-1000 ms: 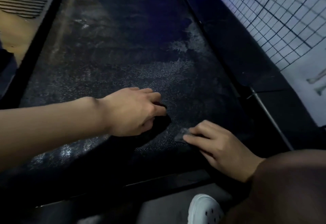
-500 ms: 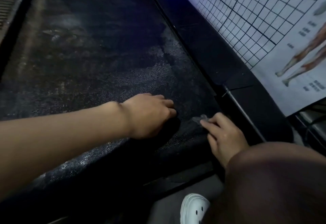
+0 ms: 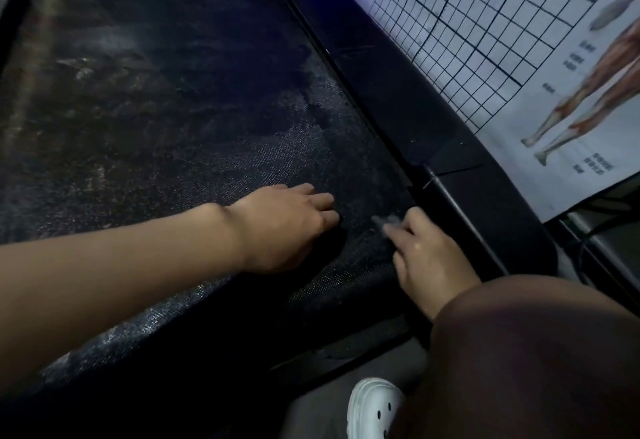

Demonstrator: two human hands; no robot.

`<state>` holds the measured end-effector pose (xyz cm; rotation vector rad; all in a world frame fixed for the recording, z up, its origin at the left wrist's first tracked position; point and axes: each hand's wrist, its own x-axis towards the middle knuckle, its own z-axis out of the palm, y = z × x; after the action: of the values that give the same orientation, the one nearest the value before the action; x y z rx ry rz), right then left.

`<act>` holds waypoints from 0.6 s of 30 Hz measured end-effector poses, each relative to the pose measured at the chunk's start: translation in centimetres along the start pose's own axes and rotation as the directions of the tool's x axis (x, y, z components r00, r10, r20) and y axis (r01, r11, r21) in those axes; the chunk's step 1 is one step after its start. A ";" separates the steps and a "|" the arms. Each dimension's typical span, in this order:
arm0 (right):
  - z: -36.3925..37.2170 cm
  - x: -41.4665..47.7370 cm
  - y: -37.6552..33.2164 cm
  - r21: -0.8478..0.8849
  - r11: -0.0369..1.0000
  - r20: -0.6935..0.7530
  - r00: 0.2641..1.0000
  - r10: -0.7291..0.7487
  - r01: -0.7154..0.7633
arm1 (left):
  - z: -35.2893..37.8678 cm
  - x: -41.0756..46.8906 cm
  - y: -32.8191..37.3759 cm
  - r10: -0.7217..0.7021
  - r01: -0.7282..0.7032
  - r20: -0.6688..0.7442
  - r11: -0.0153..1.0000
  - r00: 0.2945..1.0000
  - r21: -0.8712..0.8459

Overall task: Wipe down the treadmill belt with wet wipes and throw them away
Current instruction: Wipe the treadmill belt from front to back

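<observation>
Wiping step: the right hand's (image 3: 429,258) straight fingers press the wet wipe (image 3: 386,220) onto the treadmill belt (image 3: 173,109), just beside the side rail (image 3: 398,103). The left hand (image 3: 287,227) rests curled nearby, and I cannot tell whether it holds anything. Next, likely: sweep away from the rail.

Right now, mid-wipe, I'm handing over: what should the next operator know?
Left hand: fingers curled, resting on the treadmill belt; anything under it is hidden.
Right hand: straight fingers press a grey wet wipe onto the belt by its right edge.
Done: some dark patches look wiped.
Left: grey film covers most of the belt; wipe it, then throw the wipes away.
</observation>
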<state>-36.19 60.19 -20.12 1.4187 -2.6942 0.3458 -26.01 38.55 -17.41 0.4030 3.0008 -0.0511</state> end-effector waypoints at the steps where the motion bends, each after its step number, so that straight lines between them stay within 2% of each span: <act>1: 0.1 -0.1 -0.1 0.027 0.999 0.007 0.999 -0.033 0.033 | 0.1 0.0 -0.1 -0.004 0.003 -0.007 1.000 1.000 -0.008; 5: 0.8 -0.6 -0.4 0.079 0.991 -0.098 0.989 0.114 -0.107 | 0.3 -0.3 -0.1 -0.008 0.008 -0.027 1.000 1.000 -0.017; 8: 1.2 -1.8 -2.5 0.073 0.993 -0.032 0.996 -0.087 0.089 | 0.5 -0.3 -0.1 -0.011 0.011 -0.020 1.000 1.000 0.001; 9: 1.3 -1.8 -1.9 0.040 0.991 -0.062 0.990 -0.127 0.130 | 0.6 -0.3 -0.1 -0.015 0.015 -0.018 1.000 1.000 0.003; 10: 1.5 -1.7 -1.0 0.056 0.995 -0.118 0.990 -0.080 0.087 | 0.6 -0.4 -0.2 -0.018 0.018 -0.017 1.000 1.000 0.006; 12: 1.4 -1.7 0.5 0.148 0.980 -0.200 0.966 0.161 -0.132 | 0.6 -0.5 -0.1 -0.016 0.016 -0.021 1.000 1.000 0.011; 13: 1.4 -1.6 0.1 0.153 0.969 -0.213 0.951 0.224 -0.194 | 0.6 -0.5 -0.1 -0.013 0.014 -0.018 1.000 1.000 0.016; 14: 1.6 -1.9 -0.7 0.130 0.973 -0.201 0.956 0.213 -0.190 | 0.6 -0.6 -0.1 -0.010 0.011 -0.014 1.000 1.000 0.018; 15: 1.7 -2.1 -1.9 0.096 0.988 -0.185 0.973 0.136 -0.120 | 0.8 -0.6 -0.2 -0.006 0.006 -0.012 1.000 1.000 0.008; 16: 1.9 -2.1 -3.0 0.077 0.997 -0.163 0.987 0.000 0.013 | 0.9 -0.7 -0.3 -0.001 0.001 -0.019 1.000 1.000 -0.007; 18: 1.5 -1.9 -4.7 0.174 0.951 -0.072 0.967 -0.245 0.254 | 1.1 -0.8 -0.7 0.014 -0.017 -0.058 0.998 0.998 -0.059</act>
<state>-31.24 58.78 -21.14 1.7512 -2.4563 0.6109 -25.26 37.61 -18.38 0.4287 3.0472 0.0517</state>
